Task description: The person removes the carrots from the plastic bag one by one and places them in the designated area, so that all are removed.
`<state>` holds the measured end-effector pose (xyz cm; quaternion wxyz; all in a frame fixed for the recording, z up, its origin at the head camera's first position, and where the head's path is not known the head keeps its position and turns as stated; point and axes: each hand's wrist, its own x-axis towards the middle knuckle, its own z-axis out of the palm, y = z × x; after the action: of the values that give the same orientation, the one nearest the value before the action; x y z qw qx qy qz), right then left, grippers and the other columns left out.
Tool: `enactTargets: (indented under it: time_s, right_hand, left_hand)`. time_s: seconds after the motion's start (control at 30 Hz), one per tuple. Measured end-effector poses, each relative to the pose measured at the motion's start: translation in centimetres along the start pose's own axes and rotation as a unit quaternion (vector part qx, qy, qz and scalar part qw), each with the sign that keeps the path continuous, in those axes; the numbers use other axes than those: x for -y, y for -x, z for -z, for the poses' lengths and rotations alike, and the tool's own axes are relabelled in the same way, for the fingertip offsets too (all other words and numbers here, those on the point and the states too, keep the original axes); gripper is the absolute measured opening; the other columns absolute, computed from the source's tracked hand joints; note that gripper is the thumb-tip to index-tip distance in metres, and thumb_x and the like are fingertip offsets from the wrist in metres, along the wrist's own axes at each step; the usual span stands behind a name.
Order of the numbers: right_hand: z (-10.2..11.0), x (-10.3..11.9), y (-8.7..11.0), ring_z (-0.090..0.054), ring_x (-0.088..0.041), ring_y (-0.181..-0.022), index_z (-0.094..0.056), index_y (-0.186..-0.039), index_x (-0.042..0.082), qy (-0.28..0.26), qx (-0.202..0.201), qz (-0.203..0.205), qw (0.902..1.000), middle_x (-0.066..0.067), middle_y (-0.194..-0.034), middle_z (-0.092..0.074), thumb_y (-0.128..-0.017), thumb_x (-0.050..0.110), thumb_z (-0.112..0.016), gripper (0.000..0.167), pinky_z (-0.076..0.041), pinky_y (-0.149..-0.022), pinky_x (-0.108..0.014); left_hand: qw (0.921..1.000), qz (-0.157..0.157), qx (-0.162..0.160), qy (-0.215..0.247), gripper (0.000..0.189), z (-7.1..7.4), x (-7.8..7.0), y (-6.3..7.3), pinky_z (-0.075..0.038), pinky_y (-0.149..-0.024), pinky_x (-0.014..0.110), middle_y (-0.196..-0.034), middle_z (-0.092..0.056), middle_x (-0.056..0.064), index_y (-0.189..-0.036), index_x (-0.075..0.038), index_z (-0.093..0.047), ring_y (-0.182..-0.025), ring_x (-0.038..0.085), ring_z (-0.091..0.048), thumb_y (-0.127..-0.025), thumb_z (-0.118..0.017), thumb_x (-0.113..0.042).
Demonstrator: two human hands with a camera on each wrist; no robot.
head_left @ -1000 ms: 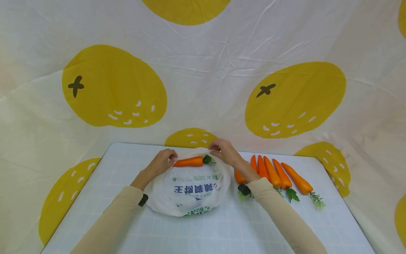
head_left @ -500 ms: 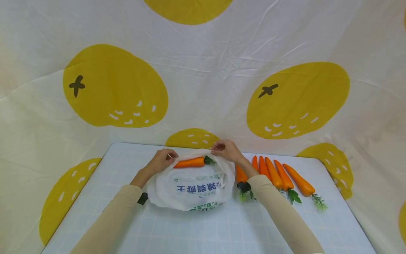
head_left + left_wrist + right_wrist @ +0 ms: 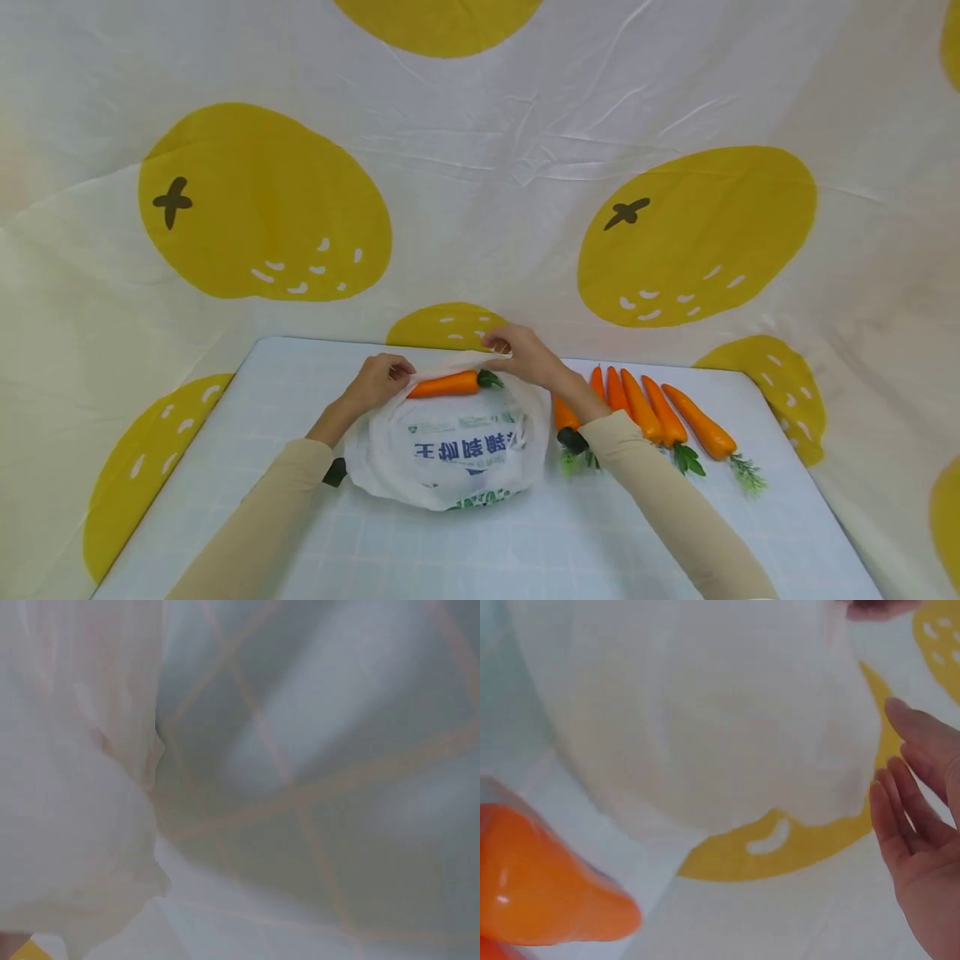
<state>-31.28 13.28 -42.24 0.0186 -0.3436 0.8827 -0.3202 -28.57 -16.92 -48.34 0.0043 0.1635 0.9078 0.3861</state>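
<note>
A white plastic bag with blue and green print sits at the middle of the table, its mouth facing up and back. Inside that mouth lies an orange carrot, leaf end to the right. My left hand pinches the left part of the bag's rim. At the right part of the rim is my right hand, thumb and fingers spread apart. In the right wrist view, the right hand is beside the bag's edge with its fingers fairly straight. The left wrist view holds mostly bag and tabletop.
Several carrots with green tops lie in a row on the table's right, partly behind the right forearm. A curtain with yellow fruit prints hangs at the table's back edge. The tabletop has a pale blue checked cover.
The right thumb and fingers have parted at the rim, and that hand has moved slightly left. The bag's front has shifted a little, and the left hand keeps its pinch.
</note>
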Motion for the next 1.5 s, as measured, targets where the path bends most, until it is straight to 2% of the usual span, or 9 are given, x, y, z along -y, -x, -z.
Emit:
enactTargets:
  time_s: [0.13,0.27,0.43,0.63,0.77,0.87,1.0,1.27,1.5]
  right_hand:
    - [-0.7,2.6,-0.4,-0.064,-0.030,-0.102,-0.067,-0.120,-0.002,0.068,0.018,0.056,0.9960,-0.018,-0.117,-0.067,-0.091,0.010,-0.079,0.034,-0.055,-0.092,-0.039]
    - [-2.2,4.8,-0.6,-0.064,-0.028,-0.109,-0.066,-0.125,0.005,0.139,0.038,0.070,0.9871,-0.013,-0.123,-0.065,-0.093,0.010,-0.077,0.034,-0.054,-0.097,-0.036]
    - [-4.7,6.0,-0.8,-0.065,-0.025,-0.108,-0.067,-0.126,0.007,0.228,0.045,0.111,0.9663,-0.011,-0.122,-0.067,-0.095,0.012,-0.074,0.032,-0.054,-0.097,-0.031]
    - [-7.0,6.0,-1.3,-0.064,-0.019,-0.106,-0.067,-0.127,0.010,0.305,0.060,0.125,0.9422,-0.005,-0.121,-0.068,-0.097,0.016,-0.072,0.031,-0.053,-0.093,-0.024]
    - [-7.9,6.0,-1.5,-0.063,-0.019,-0.101,-0.067,-0.126,0.012,0.342,0.058,0.136,0.9282,-0.004,-0.118,-0.068,-0.095,0.018,-0.075,0.032,-0.055,-0.079,-0.023]
    - [-8.6,5.8,-1.5,-0.063,-0.020,-0.096,-0.067,-0.123,0.013,0.381,0.039,0.157,0.9104,-0.004,-0.113,-0.067,-0.094,0.020,-0.076,0.030,-0.054,-0.072,-0.023]
    - [-9.4,5.3,-1.5,-0.061,-0.017,-0.090,-0.068,-0.120,0.012,0.421,0.018,0.179,0.8892,-0.004,-0.108,-0.067,-0.099,0.018,-0.070,0.022,-0.052,-0.076,-0.022]
    - [-10.4,4.9,-1.5,-0.058,-0.016,-0.092,-0.067,-0.123,0.013,0.462,0.032,0.157,0.8724,-0.002,-0.108,-0.063,-0.103,0.015,-0.064,0.021,-0.050,-0.082,-0.021]
    - [-11.5,5.1,-1.6,-0.058,-0.016,-0.093,-0.069,-0.122,0.015,0.523,0.033,0.146,0.8392,-0.002,-0.108,-0.064,-0.100,0.016,-0.068,0.022,-0.049,-0.083,-0.021]
  left_hand:
    - [1.0000,0.009,0.001,-0.001,0.012,0.1,0.2,0.2,-0.057,-0.085,0.043,-0.094,-0.070,0.013,-0.103,0.005,-0.074,-0.084,0.025,-0.061,-0.094,-0.066,0.003]
    - [0.9999,0.011,0.001,0.002,0.012,0.0,0.3,0.1,-0.057,-0.084,0.043,-0.093,-0.070,0.014,-0.103,0.006,-0.073,-0.083,0.025,-0.061,-0.094,-0.067,0.004]
    - [1.0000,0.007,-0.005,0.001,0.011,-0.1,0.2,0.1,-0.058,-0.083,0.043,-0.092,-0.070,0.015,-0.101,0.006,-0.073,-0.081,0.025,-0.062,-0.093,-0.067,0.005]
    - [0.9999,0.012,-0.007,0.000,0.010,-0.2,0.0,0.0,-0.058,-0.083,0.041,-0.092,-0.070,0.014,-0.101,0.005,-0.074,-0.081,0.024,-0.062,-0.094,-0.068,0.003]
    - [0.9999,0.009,-0.006,0.000,0.011,-0.2,0.1,-0.1,-0.058,-0.083,0.041,-0.093,-0.071,0.014,-0.102,0.006,-0.073,-0.081,0.024,-0.063,-0.094,-0.067,0.004]
    - [0.9999,0.009,-0.008,0.000,0.011,-0.1,0.1,-0.2,-0.058,-0.083,0.042,-0.093,-0.071,0.015,-0.102,0.007,-0.073,-0.082,0.024,-0.064,-0.093,-0.068,0.004]
    - [0.9999,0.007,-0.010,-0.006,0.012,-0.1,0.0,-0.2,-0.058,-0.082,0.041,-0.093,-0.071,0.015,-0.103,0.008,-0.073,-0.082,0.024,-0.064,-0.092,-0.069,0.004]
    - [0.9998,0.002,-0.011,-0.014,0.014,-0.3,0.0,-0.1,-0.057,-0.080,0.039,-0.092,-0.071,0.015,-0.104,0.008,-0.074,-0.081,0.024,-0.063,-0.092,-0.071,0.002]
    - [0.9998,0.002,-0.014,-0.010,0.014,-0.3,0.1,0.2,-0.057,-0.080,0.040,-0.095,-0.072,0.016,-0.105,0.007,-0.074,-0.083,0.024,-0.065,-0.092,-0.071,0.002]
